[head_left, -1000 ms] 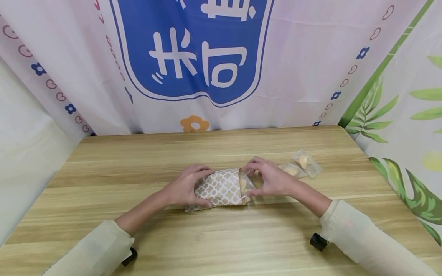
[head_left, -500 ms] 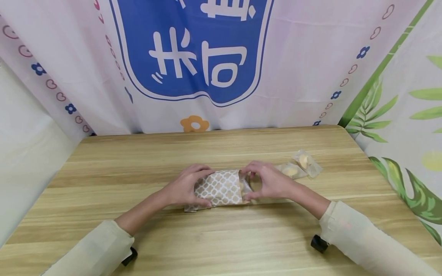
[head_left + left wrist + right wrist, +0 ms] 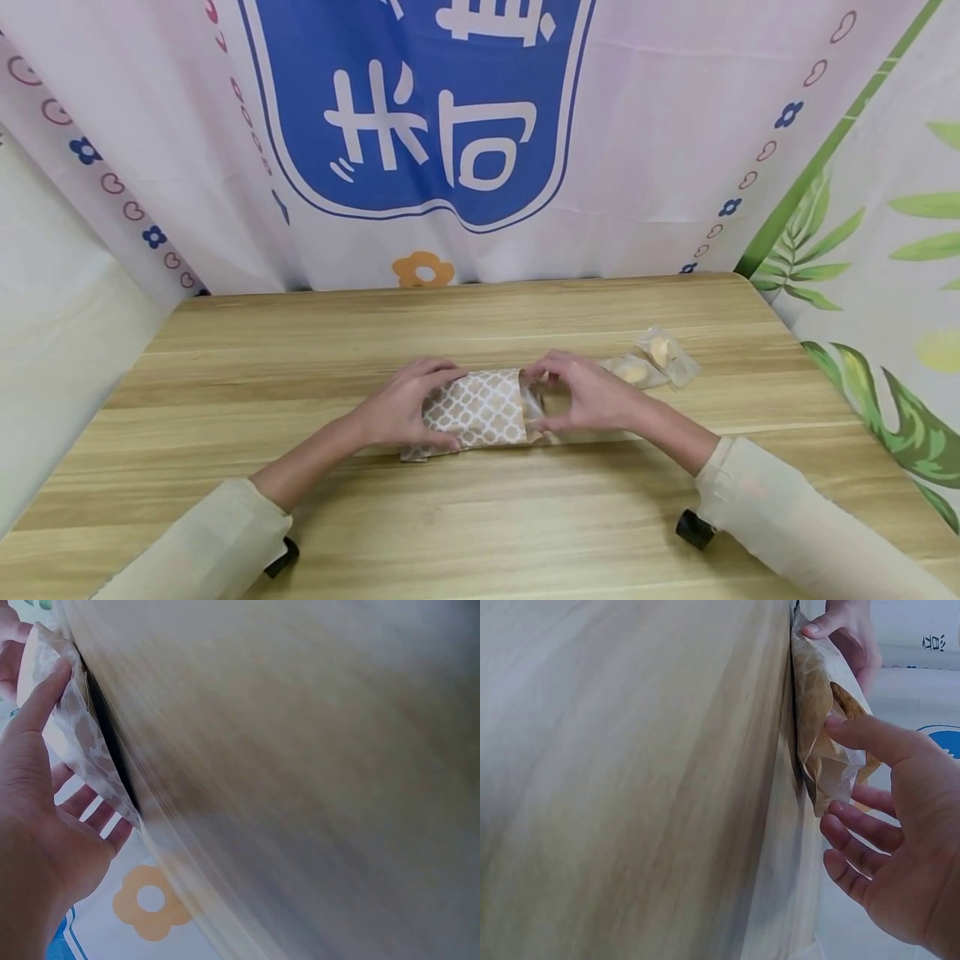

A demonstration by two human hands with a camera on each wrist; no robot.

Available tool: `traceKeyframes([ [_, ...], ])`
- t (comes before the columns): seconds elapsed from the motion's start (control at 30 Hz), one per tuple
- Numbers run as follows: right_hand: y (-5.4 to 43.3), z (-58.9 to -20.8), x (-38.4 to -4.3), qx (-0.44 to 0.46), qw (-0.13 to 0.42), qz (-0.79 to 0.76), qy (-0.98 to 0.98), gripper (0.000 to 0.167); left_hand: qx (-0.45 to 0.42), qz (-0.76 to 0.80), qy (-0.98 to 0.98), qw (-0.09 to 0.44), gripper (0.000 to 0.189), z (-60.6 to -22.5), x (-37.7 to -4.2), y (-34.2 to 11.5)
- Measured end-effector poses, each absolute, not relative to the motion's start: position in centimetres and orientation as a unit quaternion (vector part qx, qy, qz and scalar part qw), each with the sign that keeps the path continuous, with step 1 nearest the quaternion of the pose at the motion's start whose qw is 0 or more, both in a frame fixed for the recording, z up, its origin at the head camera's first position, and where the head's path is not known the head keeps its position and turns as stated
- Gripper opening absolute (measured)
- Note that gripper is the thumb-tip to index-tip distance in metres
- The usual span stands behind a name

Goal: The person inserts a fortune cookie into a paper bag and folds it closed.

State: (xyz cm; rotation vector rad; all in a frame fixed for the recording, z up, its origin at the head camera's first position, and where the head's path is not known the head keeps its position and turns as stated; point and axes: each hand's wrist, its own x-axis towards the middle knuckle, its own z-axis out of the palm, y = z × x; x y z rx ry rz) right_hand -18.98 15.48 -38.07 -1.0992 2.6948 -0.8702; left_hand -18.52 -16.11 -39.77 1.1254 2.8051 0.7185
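A tan paper bag point(image 3: 483, 407) with a white lattice pattern lies on the wooden table, its mouth facing right. My left hand point(image 3: 411, 406) grips the bag's closed end, thumb on the near side and fingers on the far side. A clear plastic packet point(image 3: 533, 410) sits partly inside the mouth. With thumb and fingertips, my right hand point(image 3: 588, 393) holds the packet at that opening. In the right wrist view the thumb reaches into the mouth of the crinkled bag point(image 3: 814, 690). What lies deeper in the bag is hidden.
Right of my right hand lie two clear packets with pale yellow pieces, a nearer packet point(image 3: 636, 372) and a farther packet point(image 3: 666, 354). A printed cloth point(image 3: 637, 167) hangs along the table's point(image 3: 480, 525) back edge.
My right hand has shifted slightly left and pushed the clear packet deeper into the bag, so less of it sticks out. The left hand has stayed put.
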Motion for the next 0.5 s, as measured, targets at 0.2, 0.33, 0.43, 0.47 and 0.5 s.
traceKeyframes([
  [0.2, 15.22, -38.27, -18.88, -0.33, 0.049, -0.309, 0.891, 0.066, 0.36, 0.229, 0.904, 0.019, 0.096, -39.67, -18.52, -15.99],
  [0.33, 15.15, -38.54, -18.86, -0.324, 0.046, -0.319, 0.89, 0.064, 0.361, 0.229, 0.904, 0.018, 0.096, -39.68, -18.55, -15.99],
  [0.43, 15.02, -38.77, -18.87, -0.321, 0.042, -0.327, 0.888, 0.064, 0.362, 0.229, 0.903, 0.017, 0.097, -39.75, -18.58, -16.02],
  [0.47, 14.97, -38.84, -18.87, -0.321, 0.04, -0.33, 0.887, 0.064, 0.363, 0.228, 0.904, 0.016, 0.097, -39.78, -18.59, -16.03],
  [0.5, 14.94, -38.94, -18.88, -0.32, 0.038, -0.332, 0.887, 0.064, 0.363, 0.227, 0.904, 0.015, 0.097, -39.81, -18.6, -16.04],
])
